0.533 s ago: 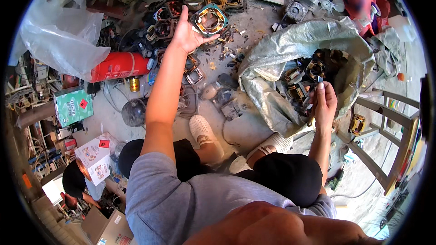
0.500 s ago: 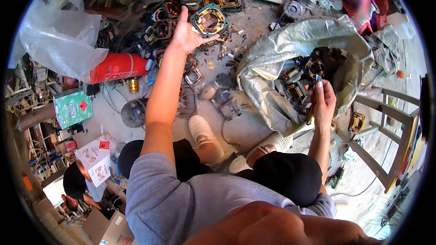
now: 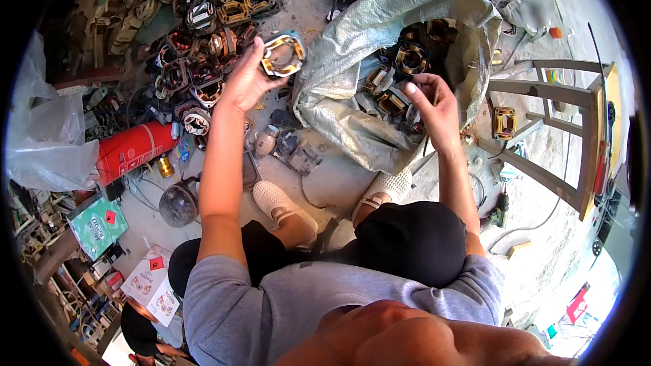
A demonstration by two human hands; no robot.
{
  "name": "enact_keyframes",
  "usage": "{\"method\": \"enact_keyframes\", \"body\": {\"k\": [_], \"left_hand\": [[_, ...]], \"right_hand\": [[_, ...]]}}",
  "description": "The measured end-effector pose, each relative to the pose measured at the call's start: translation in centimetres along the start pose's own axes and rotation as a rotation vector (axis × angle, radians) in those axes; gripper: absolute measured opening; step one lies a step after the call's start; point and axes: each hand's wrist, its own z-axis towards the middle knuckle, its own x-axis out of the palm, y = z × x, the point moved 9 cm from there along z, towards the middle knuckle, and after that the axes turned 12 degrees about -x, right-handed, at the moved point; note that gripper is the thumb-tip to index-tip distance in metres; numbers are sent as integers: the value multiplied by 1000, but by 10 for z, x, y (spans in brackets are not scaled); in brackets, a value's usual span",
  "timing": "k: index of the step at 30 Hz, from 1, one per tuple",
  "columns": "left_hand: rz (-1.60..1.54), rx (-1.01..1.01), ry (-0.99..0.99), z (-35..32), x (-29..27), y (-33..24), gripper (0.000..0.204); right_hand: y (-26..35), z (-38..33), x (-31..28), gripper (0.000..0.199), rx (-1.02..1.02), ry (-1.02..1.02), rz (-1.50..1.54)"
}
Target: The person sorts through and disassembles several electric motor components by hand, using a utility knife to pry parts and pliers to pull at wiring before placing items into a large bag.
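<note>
A motor stator, a squarish metal ring with yellow-orange copper windings, is in my left hand, fingers and thumb round its left and lower side. It is held up near the left rim of a woven sack. Over the sack's near right part is my right hand, its fingers curled toward the thumb. A thin dark end shows just below that hand; what the fingers hold is too small to tell. Inside the sack lie several more stators.
Several stators are heaped at the back left. A red cylinder lies at the left by clear plastic sheeting. To the right stands a wooden frame with one stator by it. Another person is at the lower left.
The view has shifted, so the surroundings sit further left and higher. My left hand has brought the stator closer to the sack and tilted it. The small tool seen earlier in my right fingers no longer shows clearly.
</note>
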Motion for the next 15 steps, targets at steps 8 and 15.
{"method": "enact_keyframes", "body": {"k": [8,15], "left_hand": [[40,241,-35,-1,58,23,52],[289,502,-148,-20,88,23,61]], "right_hand": [[-9,8,70,28,38,216,172],[6,32,113,24,-139,250,187]]}}
